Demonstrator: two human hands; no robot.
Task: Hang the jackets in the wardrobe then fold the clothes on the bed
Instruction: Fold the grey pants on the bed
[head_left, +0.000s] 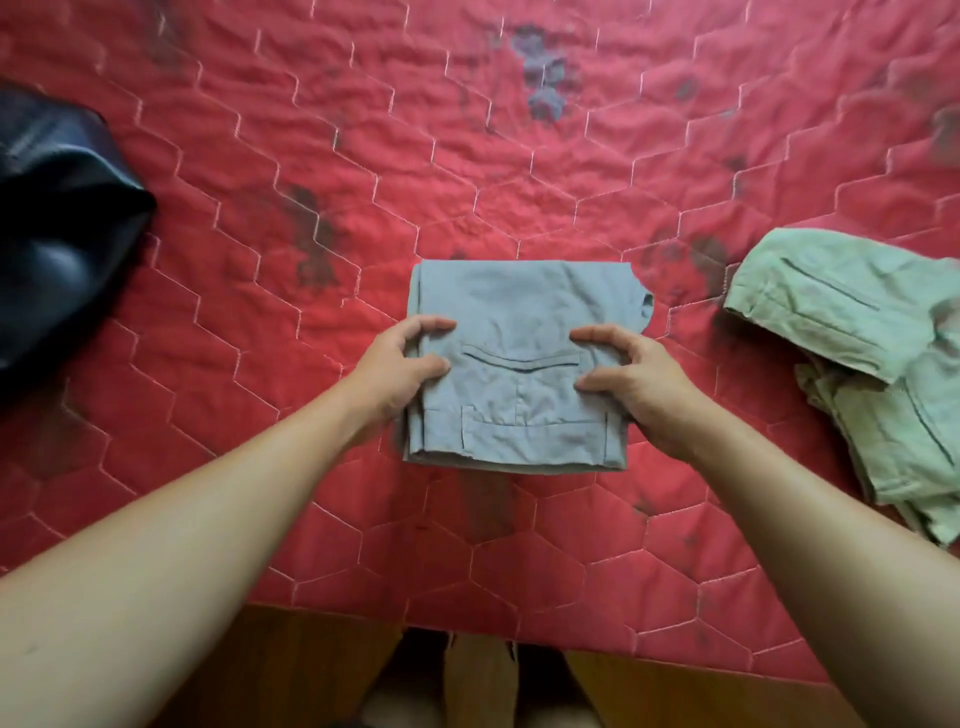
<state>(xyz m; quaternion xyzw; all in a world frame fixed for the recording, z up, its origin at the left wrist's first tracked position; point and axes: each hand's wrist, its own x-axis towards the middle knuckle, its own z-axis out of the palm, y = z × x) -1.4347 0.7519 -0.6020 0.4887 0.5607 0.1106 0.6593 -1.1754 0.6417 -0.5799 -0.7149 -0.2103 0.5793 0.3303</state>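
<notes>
A pair of grey-blue trousers, folded into a square with a back pocket facing up, lies in the middle of the red quilted bed. My left hand grips the square's left edge, thumb on top and fingers curled round the side. My right hand grips the right edge the same way. A pale green garment lies unfolded and rumpled at the right. A dark, shiny jacket sits bunched at the left edge of the bed.
The quilt has white hexagon stitching and dark blotches. Its near edge hangs over a wooden bed frame. My legs and the floor show below the frame.
</notes>
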